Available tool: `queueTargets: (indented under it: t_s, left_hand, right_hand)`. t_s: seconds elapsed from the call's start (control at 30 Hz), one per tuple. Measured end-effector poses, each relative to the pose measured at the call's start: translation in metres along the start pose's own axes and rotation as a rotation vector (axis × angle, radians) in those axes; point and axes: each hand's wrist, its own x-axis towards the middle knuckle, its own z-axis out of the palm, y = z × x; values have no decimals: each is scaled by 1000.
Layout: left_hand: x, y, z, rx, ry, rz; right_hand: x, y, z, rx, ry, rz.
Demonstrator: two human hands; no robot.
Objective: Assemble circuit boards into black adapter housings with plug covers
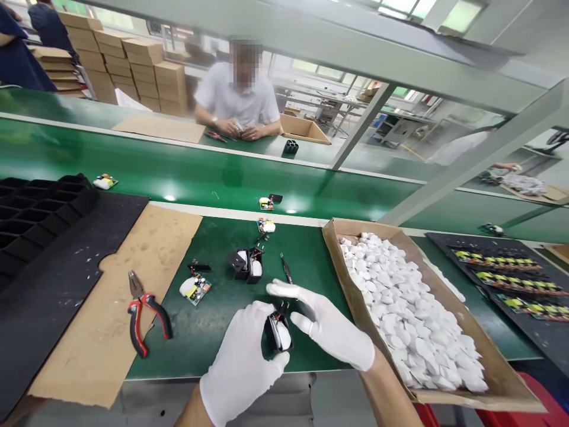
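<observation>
White gloves cover both of my hands. My left hand [246,356] is wrapped round the side of a small black plastic case [279,333] with a white piece inside and wires at its top. My right hand [326,323] hovers beside the case, its thumb and fingers apart, with nothing between them. Beyond the hands stand two more black cases [248,265] with white pieces in them. A black pair of tweezers [286,268] lies to their right. Left of them rests a circuit board [195,289] beside a small black part [200,267].
Red-handled pliers [141,314] lie on the cardboard sheet [98,338] at left, near a black tray [44,204]. A cardboard box [360,308] of white pieces stands right. Boards fill a black tray [524,279] farther right. Across the green belt [191,178] sits a co-worker [240,101].
</observation>
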Motion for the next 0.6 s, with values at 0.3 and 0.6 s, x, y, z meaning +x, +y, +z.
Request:
queueTargets:
  t_s: [0.3,0.6]
  left_hand:
    - [-1,0,-6,-42,3,65]
    - [-1,-7,20,95,340,194]
  right_hand:
    - [-1,-22,0,-84,56,101]
    - [-30,-22,51,-428,515,25]
